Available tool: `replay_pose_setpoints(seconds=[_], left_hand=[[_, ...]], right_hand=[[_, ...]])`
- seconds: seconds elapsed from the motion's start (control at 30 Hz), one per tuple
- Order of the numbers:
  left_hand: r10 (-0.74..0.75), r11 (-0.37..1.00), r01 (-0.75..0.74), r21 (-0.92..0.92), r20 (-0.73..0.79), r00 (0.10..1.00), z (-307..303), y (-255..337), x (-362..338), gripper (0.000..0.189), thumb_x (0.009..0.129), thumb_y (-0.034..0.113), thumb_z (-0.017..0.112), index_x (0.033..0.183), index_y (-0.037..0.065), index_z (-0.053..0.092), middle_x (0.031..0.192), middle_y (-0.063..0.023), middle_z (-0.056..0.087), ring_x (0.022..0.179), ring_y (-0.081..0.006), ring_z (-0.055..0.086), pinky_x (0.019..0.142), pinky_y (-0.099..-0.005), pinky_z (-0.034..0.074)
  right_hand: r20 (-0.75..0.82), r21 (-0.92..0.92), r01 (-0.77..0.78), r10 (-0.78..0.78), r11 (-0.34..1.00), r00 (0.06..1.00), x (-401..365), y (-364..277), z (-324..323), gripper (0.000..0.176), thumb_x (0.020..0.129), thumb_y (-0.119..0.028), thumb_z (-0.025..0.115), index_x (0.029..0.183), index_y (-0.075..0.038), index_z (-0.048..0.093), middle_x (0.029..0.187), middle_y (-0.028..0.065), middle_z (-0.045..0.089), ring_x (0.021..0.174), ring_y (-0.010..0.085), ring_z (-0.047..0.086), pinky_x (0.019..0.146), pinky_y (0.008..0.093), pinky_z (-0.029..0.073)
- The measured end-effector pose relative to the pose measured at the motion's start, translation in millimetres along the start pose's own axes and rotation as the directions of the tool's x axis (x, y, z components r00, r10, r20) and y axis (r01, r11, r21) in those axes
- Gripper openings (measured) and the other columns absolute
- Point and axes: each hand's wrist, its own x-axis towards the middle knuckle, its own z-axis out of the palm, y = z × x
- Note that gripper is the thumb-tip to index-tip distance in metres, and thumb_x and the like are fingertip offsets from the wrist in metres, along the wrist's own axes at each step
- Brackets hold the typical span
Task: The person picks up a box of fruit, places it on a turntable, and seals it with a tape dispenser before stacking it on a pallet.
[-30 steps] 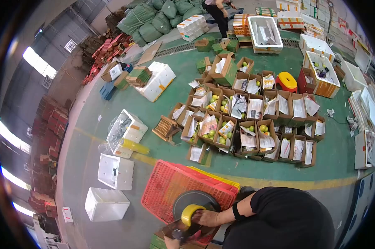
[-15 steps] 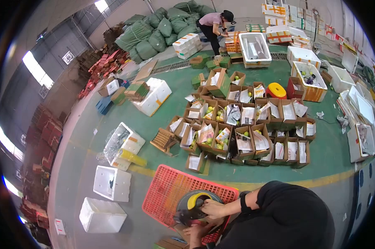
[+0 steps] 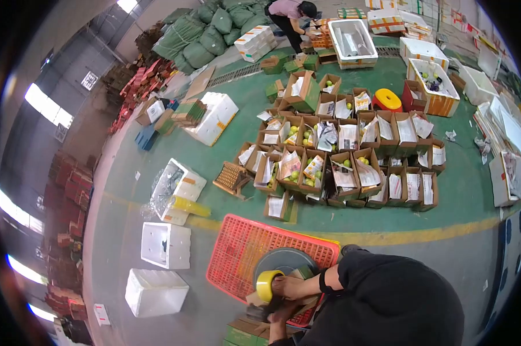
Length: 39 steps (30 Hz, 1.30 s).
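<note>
My right hand (image 3: 288, 288) is closed around a tape dispenser that carries a yellow roll of tape (image 3: 265, 285). Just below it, my left hand (image 3: 281, 312) is closed on a brown cardboard box (image 3: 308, 304), largely covered by my hands and arms; its fingertips are partly hidden. The dark front of the dispenser is close to the left hand. Under the work is a round grey lid-like surface (image 3: 272, 259), on an upturned-looking red plastic crate (image 3: 237, 245).
Green-and-brown cartons (image 3: 243, 333) lie at the bottom edge. Ahead stand rows of open cartons (image 3: 344, 173) with green fruit and paper. White foam boxes (image 3: 157, 293) are on the left, beside a small brown stool (image 3: 233, 177). Another person (image 3: 286, 14) bends over boxes at the back.
The view has tipped downward. The dispenser has turned so its yellow roll faces up more fully, and it has shifted toward the near side of the grey surface. Both hands stay close together.
</note>
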Motion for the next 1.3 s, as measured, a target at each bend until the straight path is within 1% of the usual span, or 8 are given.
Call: replay_pose_setpoints(seconds=[0.2,0.27,0.3,0.37,0.43,0.67,0.93,1.3], left_hand=[[0.115,0.917,0.308,0.254,-0.907,0.405,3.8,-34.8,-76.2,0.034,0.078,0.026,0.051,0.106,0.008,0.055,0.098,-0.0178,0.057,0.104,-0.0325,0.048,0.092,-0.0403,0.034],[0.127,0.955,0.176,0.24,-0.864,0.488,11.4,-61.8,-32.4,0.037,0.078,0.02,0.054,0.109,0.0,0.051,0.114,-0.0178,0.05,0.108,-0.0327,0.044,0.093,-0.0412,0.035],[-0.039,0.903,0.272,0.332,-0.568,0.822,-53.0,19.4,-53.5,0.043,0.086,0.024,0.041,0.121,-0.001,0.042,0.121,-0.0224,0.044,0.119,-0.0326,0.036,0.104,-0.034,0.021],[-0.38,0.789,-0.279,-0.547,-0.792,0.478,2.7,-55.3,18.1,0.051,0.089,0.026,0.035,0.128,-0.006,0.028,0.125,-0.0237,0.04,0.117,-0.0369,0.036,0.103,-0.0364,0.022],[-0.529,0.751,-0.024,-0.66,-0.623,0.576,-33.5,-13.1,-1.6,0.045,0.089,0.026,0.034,0.127,0.002,0.033,0.118,-0.0241,0.047,0.108,-0.037,0.046,0.091,-0.0372,0.036],[-0.419,0.889,0.376,-0.261,-0.794,0.441,-13.4,-24.6,21.3,0.025,0.075,0.017,0.052,0.095,0.005,0.044,0.083,-0.0098,0.05,0.077,-0.027,0.055,0.058,-0.0358,0.048],[0.251,0.943,-0.325,0.065,-0.781,0.572,22.3,8.2,-48.5,0.064,0.058,0.019,0.073,0.113,0.0,0.047,0.119,-0.0163,0.048,0.113,-0.0312,0.042,0.09,-0.0471,0.031],[0.228,0.933,-0.357,0.05,-0.849,0.477,41.1,0.6,-33.4,0.062,0.053,0.017,0.074,0.111,0.01,0.054,0.121,-0.0025,0.05,0.116,-0.0205,0.042,0.096,-0.0429,0.029]], right_hand=[[0.476,-0.161,-0.379,0.408,0.911,0.779,14.2,5.6,-5.7,0.046,0.052,-0.019,0.067,0.091,0.003,0.055,0.097,0.0182,0.053,0.093,0.034,0.05,0.09,0.038,0.036],[0.182,-0.129,-0.564,0.578,0.816,0.795,7.6,4.0,-2.7,0.041,0.06,-0.023,0.065,0.09,0.004,0.054,0.093,0.0199,0.055,0.092,0.035,0.05,0.086,0.0396,0.039],[0.268,-0.016,-0.66,0.639,0.751,0.721,14.2,7.8,-13.9,0.041,0.063,-0.025,0.063,0.09,0.004,0.055,0.09,0.0217,0.055,0.088,0.035,0.051,0.08,0.041,0.041],[0.582,-0.045,-0.636,0.538,0.77,0.61,27.3,19.1,-27.9,0.04,0.066,-0.028,0.063,0.089,0.003,0.055,0.085,0.0253,0.054,0.078,0.0346,0.053,0.068,0.0437,0.043],[0.228,-0.218,-0.3,0.348,0.928,0.909,17.9,26.5,-19.5,0.037,0.065,-0.026,0.065,0.089,0.002,0.056,0.083,0.0201,0.056,0.077,0.032,0.055,0.067,0.0391,0.045],[0.345,-0.106,-0.085,0.117,0.991,0.931,13.8,9.2,33.4,0.031,0.07,-0.007,0.058,0.1,-0.007,0.056,0.103,0.0103,0.056,0.096,0.0261,0.054,0.082,0.0371,0.043],[0.123,-0.033,-0.324,0.326,0.945,0.937,9.3,14.3,33.2,0.048,0.062,-0.01,0.059,0.11,-0.01,0.053,0.109,0.014,0.052,0.108,0.0315,0.044,0.093,0.0434,0.032],[0.745,0.08,-0.305,0.146,0.949,0.651,201.2,-57.4,-65.9,0.058,0.072,-0.015,0.06,0.121,-0.001,0.033,0.107,0.0212,0.054,0.095,0.0363,0.054,0.079,0.0403,0.044]])
